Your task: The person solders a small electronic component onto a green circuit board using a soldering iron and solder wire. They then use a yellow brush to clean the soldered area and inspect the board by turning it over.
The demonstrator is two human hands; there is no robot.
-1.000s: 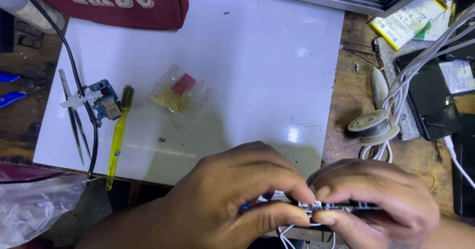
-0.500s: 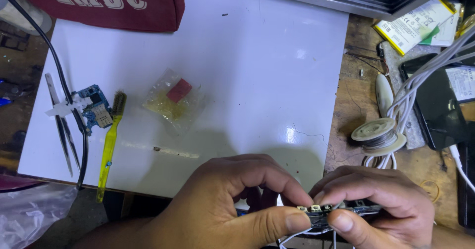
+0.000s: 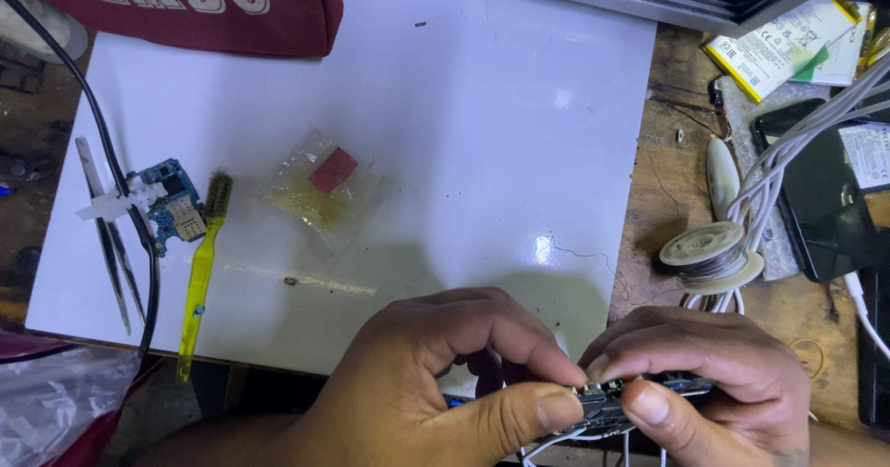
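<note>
My left hand (image 3: 436, 383) and my right hand (image 3: 714, 383) meet at the near edge of a white work board (image 3: 445, 115). Between their thumbs and forefingers they pinch a small dark circuit board (image 3: 607, 400) with tiny metal parts, held low in front of the board's edge. Thin white wires hang below it. Most of the small board is hidden by my fingers.
On the white board lie a blue circuit board (image 3: 171, 203), a yellow brush (image 3: 202, 277), tweezers (image 3: 111, 244), a black cable (image 3: 111, 161) and a clear bag with a red piece (image 3: 324, 189). A solder spool (image 3: 709, 255), white cables, a dark phone (image 3: 816, 198) and a maroon cloth (image 3: 195, 3) surround it.
Both hands stayed pinched on the small circuit board; the view shifted so the hands sit lower and the white board fills more of the frame.
</note>
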